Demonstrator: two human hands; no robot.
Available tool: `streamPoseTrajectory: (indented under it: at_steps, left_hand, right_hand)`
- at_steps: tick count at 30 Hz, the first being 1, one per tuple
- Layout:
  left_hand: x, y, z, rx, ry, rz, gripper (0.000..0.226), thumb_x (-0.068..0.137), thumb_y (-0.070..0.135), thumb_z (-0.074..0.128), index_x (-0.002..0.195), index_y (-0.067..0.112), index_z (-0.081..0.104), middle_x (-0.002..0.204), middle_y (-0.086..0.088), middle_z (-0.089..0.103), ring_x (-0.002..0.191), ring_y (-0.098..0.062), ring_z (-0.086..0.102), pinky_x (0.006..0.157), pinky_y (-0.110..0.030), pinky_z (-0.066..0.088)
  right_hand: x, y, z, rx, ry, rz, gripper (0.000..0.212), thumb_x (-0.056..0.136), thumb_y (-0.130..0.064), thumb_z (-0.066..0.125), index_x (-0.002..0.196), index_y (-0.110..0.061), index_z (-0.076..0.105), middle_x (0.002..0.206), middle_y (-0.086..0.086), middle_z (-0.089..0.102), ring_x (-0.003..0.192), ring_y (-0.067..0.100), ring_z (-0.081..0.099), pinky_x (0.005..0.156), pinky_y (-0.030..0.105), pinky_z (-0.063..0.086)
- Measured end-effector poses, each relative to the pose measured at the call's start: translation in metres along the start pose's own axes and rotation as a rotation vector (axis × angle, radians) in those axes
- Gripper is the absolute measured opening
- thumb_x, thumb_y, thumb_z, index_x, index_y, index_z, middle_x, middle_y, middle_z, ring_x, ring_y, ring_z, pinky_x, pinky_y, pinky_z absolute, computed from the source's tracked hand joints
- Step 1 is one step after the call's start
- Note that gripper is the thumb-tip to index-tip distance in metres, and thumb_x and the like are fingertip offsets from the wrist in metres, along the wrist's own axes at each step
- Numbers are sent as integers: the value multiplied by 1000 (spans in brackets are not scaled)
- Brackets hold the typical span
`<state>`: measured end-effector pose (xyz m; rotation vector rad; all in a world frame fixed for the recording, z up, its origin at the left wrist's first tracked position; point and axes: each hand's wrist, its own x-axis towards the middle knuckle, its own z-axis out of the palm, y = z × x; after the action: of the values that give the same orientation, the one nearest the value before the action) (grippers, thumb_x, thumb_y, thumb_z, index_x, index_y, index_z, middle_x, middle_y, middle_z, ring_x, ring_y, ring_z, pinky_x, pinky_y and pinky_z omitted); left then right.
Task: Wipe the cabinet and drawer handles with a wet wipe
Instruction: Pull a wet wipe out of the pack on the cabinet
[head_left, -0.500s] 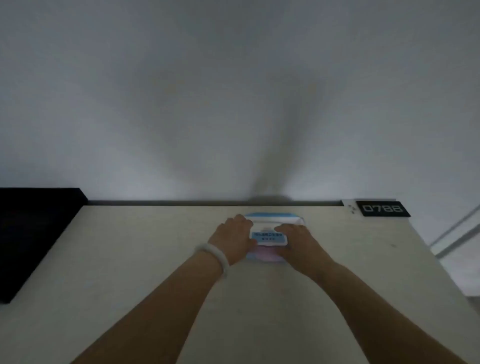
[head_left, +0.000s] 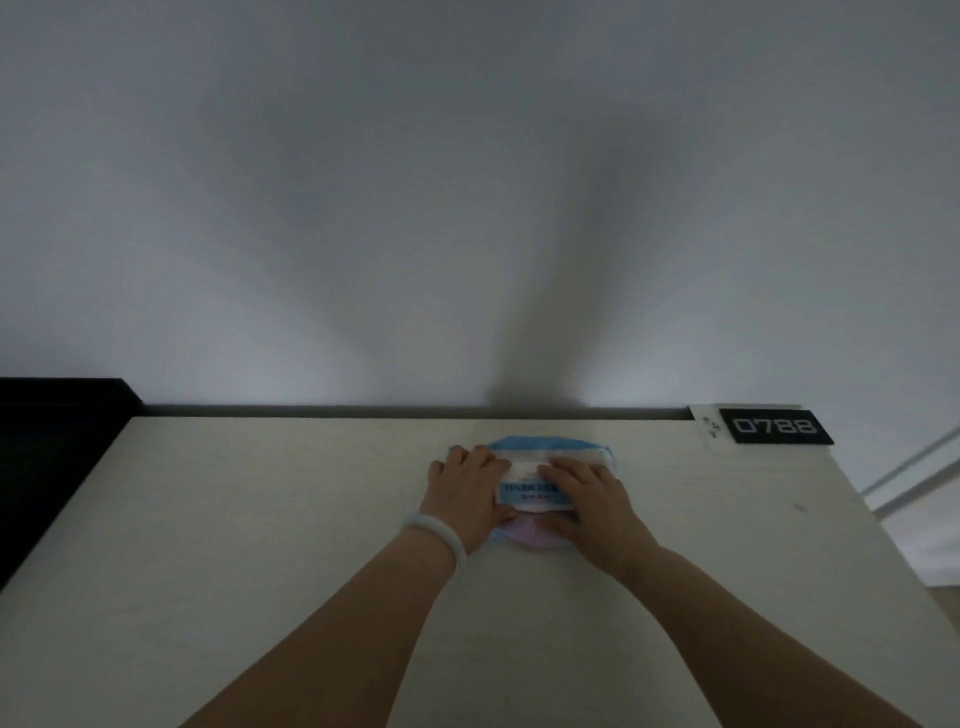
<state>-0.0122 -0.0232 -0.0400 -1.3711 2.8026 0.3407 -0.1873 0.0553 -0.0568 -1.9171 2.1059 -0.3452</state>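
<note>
A blue and white pack of wet wipes (head_left: 530, 491) lies flat on the pale cabinet top (head_left: 260, 519), near the back wall. My left hand (head_left: 465, 491) rests on the pack's left side, fingers spread over it, a pale bangle on the wrist. My right hand (head_left: 592, 501) presses on the pack's right side, fingers lying across the white label flap. Both hands hold the pack down. No cabinet or drawer handles are in view.
A black plate with the number 0788 (head_left: 776, 427) sits at the back right corner of the top. A dark object (head_left: 47, 457) stands to the left of the cabinet. A plain white wall rises behind. A pale floor edge shows at the right.
Both hands have slid slightly forward over the pack; the right fingers now lie further across the label flap. The pack has stayed in place.
</note>
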Motion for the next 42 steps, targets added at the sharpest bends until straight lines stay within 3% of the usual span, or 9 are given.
streamPoseTrajectory:
  at_steps: [5,9,16,23,25,29,32,36,42]
  left_hand:
    - [-1,-6,16,-64,82,-17,60,86,56,54,140,33,40,138,9,39,122,-19,34,92,-33,28]
    - [2,-10,26,-61,127,2,62,83,62,51,137,31,45,133,7,44,118,-21,39,87,-34,29]
    - [5,-14,34,-85,195,26,70,73,70,39,125,27,57,120,2,54,103,-25,49,78,-37,35]
    - [6,-10,27,-144,166,-31,72,71,59,68,133,29,47,126,4,49,111,-23,44,83,-37,33]
    - [8,-9,26,-193,163,-81,82,69,56,73,138,26,39,128,5,48,115,-22,43,86,-36,32]
    - [4,-3,25,-310,218,-128,73,67,41,79,126,20,43,121,0,50,114,-24,45,84,-35,30]
    - [-1,2,27,-239,269,-43,57,72,37,75,121,21,49,122,-3,45,112,-26,46,82,-34,29]
    - [3,3,23,-127,206,-35,69,86,57,51,147,44,20,132,-1,33,115,-23,40,88,-36,32]
    - [12,3,22,-77,71,-130,73,85,61,51,147,48,16,138,1,27,117,-24,35,90,-38,30]
  right_hand:
    - [6,16,7,-51,97,-110,49,83,-42,66,128,-24,60,131,-1,58,116,26,53,93,37,40]
    - [9,20,10,-180,177,-173,52,84,-51,43,118,-20,67,118,1,67,99,24,59,80,39,54]
    - [9,13,21,-269,315,-215,56,84,-51,42,110,-10,69,109,11,67,92,30,61,81,40,51]
    - [37,11,4,-244,287,-403,31,80,-23,40,86,-15,69,80,5,68,67,27,64,64,34,52]
    - [40,1,-3,-41,306,-211,26,91,-24,43,95,-12,66,86,6,64,73,26,61,68,36,51]
    - [38,1,-5,464,418,494,30,92,-38,59,92,-9,51,90,4,55,79,22,53,71,36,45]
    - [30,5,-11,509,390,491,30,92,-34,60,79,-7,59,73,5,62,71,24,59,60,29,42]
    - [20,4,-7,436,221,234,23,88,-10,64,109,-10,71,106,1,64,96,17,60,87,20,41]
    - [13,6,14,224,239,85,37,72,-7,78,109,-6,72,112,13,60,104,30,58,97,42,47]
